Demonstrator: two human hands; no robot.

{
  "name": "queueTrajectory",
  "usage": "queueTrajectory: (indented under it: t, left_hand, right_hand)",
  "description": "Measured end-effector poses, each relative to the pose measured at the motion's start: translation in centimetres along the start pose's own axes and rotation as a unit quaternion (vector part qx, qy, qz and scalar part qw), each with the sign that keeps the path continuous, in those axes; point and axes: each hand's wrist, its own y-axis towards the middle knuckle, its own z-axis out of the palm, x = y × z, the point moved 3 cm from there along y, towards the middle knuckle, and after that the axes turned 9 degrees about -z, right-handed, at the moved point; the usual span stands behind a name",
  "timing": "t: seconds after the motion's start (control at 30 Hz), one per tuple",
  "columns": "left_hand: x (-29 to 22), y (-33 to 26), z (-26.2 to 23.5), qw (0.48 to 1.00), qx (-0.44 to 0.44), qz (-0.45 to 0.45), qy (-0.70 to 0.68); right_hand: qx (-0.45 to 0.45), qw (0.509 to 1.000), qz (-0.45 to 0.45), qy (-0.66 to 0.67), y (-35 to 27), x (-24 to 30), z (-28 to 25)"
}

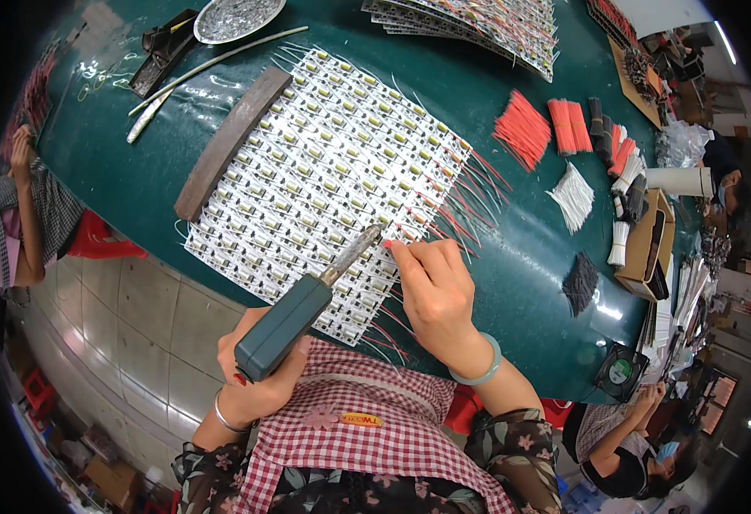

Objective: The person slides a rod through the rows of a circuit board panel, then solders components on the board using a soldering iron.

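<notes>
A large white panel of small circuit boards (307, 180), dotted with yellowish parts and thin white wires, lies before me on the green table. My left hand (274, 390) is wrapped round the dark green handle of a soldering iron (286, 327). The iron's metal tip reaches the panel's lower right part. Close beside that tip, my right hand (435, 287) pinches the end of a wire, which looks red, against the panel; the fingers partly hide it. Red and white wires (470, 201) stick out past the panel's right edge. A dark wooden bar (234, 146) rests along its left edge.
Farther off are a round dish of silvery bits (237, 19), a black tray (163, 56), a pale rod (221, 67) and stacked panels (487, 30). To the right lie red wires (523, 130), white wires (571, 197), black wires (579, 283) and a small fan (620, 370). Other people sit at both sides.
</notes>
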Motion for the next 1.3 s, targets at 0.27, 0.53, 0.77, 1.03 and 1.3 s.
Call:
queueTrajectory:
  t: [0.27, 0.53, 0.77, 1.03, 1.3]
  left_hand:
    - [0.34, -0.56, -0.24, 1.0, 0.009, -0.011, 0.004]
    - [0.64, -0.59, -0.1, 1.0, 0.023, -0.006, 0.008]
    - [0.54, -0.53, 0.12, 0.999, 0.022, -0.024, 0.002]
    - [0.68, -0.75, 0.11, 0.999, 0.022, -0.027, 0.015]
    - [0.22, -0.87, -0.25, 1.0, 0.015, -0.01, 0.011]
  right_hand:
    - [0.006, 1.0, 0.017, 0.009, -0.16, 0.37, 0.53]
    - [0.011, 1.0, 0.021, -0.001, -0.01, 0.58, 0.48]
    - [0.014, 1.0, 0.024, -0.004, -0.22, 0.6, 0.74]
    - [0.015, 1.0, 0.019, -0.008, -0.23, 0.64, 0.67]
    - [0.016, 1.0, 0.017, -0.006, -0.2, 0.67, 0.61]
